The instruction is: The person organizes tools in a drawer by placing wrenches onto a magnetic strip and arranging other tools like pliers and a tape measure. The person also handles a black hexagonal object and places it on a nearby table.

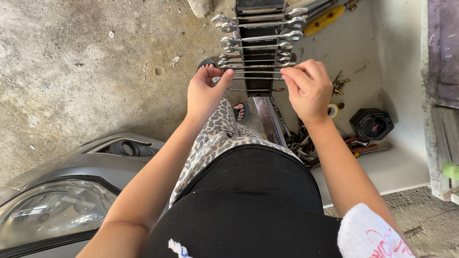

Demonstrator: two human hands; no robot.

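Note:
A black wrench rack (pixel 258 48) holds several chrome wrenches laid across it, stacked from large at the far end to small near me. My left hand (pixel 205 91) pinches the left end of a thin wrench (pixel 256 78) near the rack's lower end. My right hand (pixel 308 88) pinches the right end of the same wrench. A still smaller wrench (pixel 253 89) lies just below it on the rack.
The rack stands at the edge of a white tray (pixel 401 71) holding a yellow-handled tool (pixel 325 20), a black round case (pixel 372 124), a tape roll (pixel 333 111), hex keys and loose tools. A grey car's headlight (pixel 52 205) is at the lower left. Bare concrete floor lies left.

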